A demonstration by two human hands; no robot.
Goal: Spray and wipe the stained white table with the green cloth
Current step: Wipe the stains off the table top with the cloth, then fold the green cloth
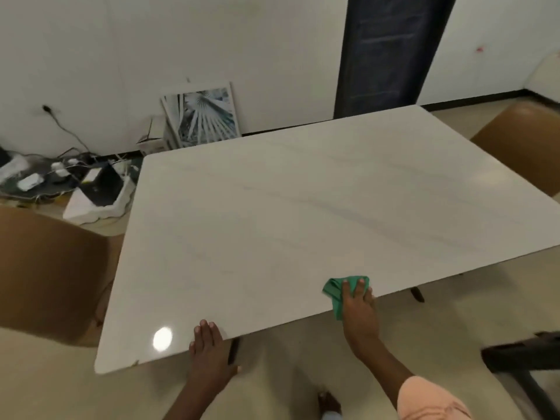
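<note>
The white marble-look table [303,207] fills the middle of the view, with faint grey streaks across its top. The green cloth [335,291] lies bunched at the table's near edge, partly hanging over it. My right hand [359,307] presses down on the cloth with straight fingers. My left hand [209,347] rests flat on the near edge further left, fingers on the tabletop and thumb off the side. No spray bottle is in view.
Brown chairs stand at the left [45,274] and far right [521,140]. A framed picture [201,116] leans on the wall behind. Cables and boxes [66,180] clutter the floor at the back left. A dark chair part [521,359] sits at the lower right.
</note>
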